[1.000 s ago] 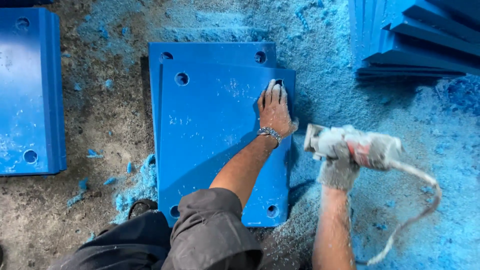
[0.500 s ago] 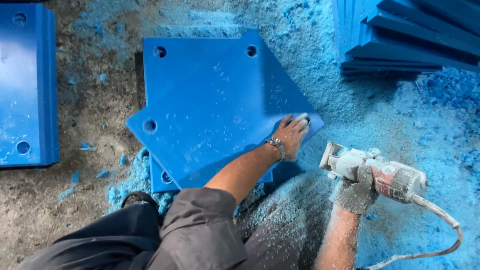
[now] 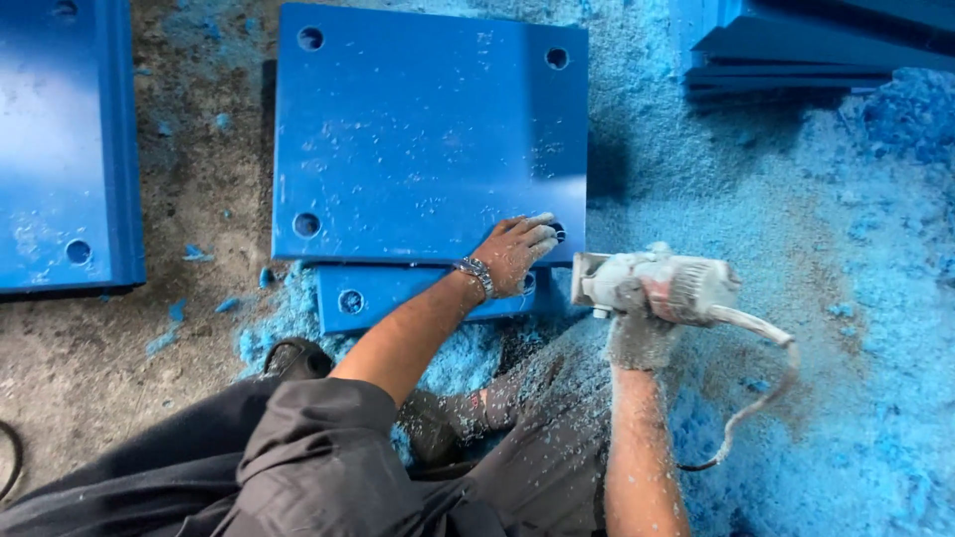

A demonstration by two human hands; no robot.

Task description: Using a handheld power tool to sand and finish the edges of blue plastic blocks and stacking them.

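Positioning step: the left hand (image 3: 512, 254) presses flat, fingers spread, on the near right corner of the square blue plastic plate (image 3: 428, 134), stacked on the floor. The right hand (image 3: 637, 333) grips the dusty white power tool (image 3: 662, 283) closed; next it likely needs aligning to the plate's edge.

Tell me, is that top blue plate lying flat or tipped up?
Flat. The top blue plate lies face up on another plate, with the left hand pressing its near corner.

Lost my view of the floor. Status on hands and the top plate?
Left hand flat on top blue plate, near corner. Right hand grips dusty power tool, off the plate. Blue shavings all around.
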